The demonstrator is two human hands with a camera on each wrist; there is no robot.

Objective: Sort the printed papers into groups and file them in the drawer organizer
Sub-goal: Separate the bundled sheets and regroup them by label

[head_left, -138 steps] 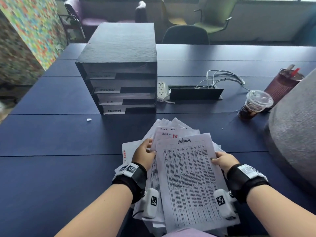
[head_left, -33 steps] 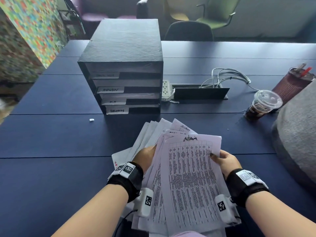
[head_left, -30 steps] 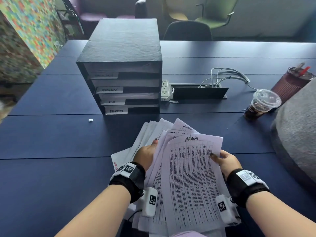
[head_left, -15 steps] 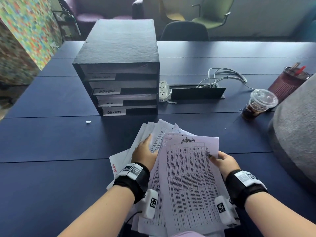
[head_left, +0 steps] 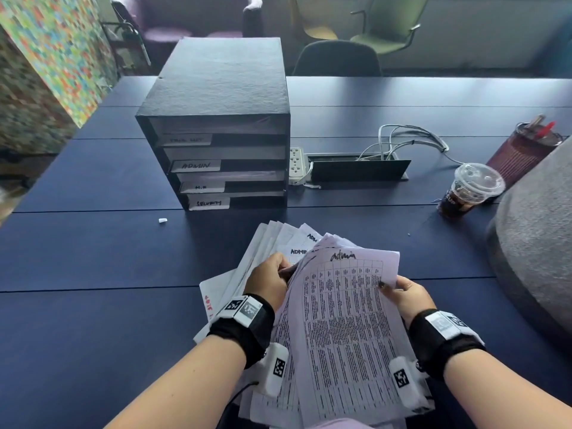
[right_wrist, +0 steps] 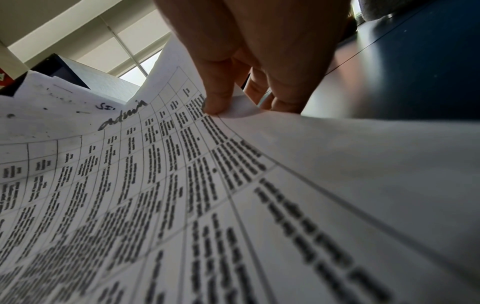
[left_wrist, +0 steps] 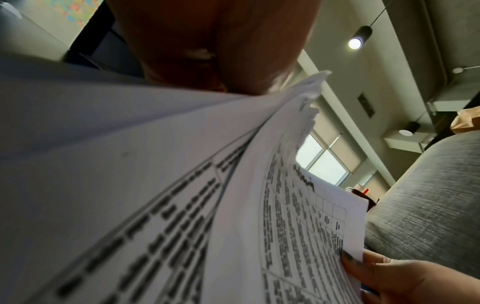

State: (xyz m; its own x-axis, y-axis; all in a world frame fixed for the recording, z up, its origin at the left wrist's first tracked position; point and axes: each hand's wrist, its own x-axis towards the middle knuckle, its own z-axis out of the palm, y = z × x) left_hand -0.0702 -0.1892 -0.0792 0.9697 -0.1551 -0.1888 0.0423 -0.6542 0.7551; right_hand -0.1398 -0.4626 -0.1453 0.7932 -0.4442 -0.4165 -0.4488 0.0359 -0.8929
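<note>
Both hands' fingers clamp papers (head_left: 346, 320) headed "admin"; organizer (head_left: 216, 125) tray labelled "ADMIN".

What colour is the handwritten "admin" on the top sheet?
Black ink on the top sheet, which the right hand pinches; it shows clearest in the right wrist view.

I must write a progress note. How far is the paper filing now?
Done: drawer organizer slots show some sheets. In hand: right hand pinches the "admin" sheet; left hand holds the fanned papers. Left: filing these.
</note>
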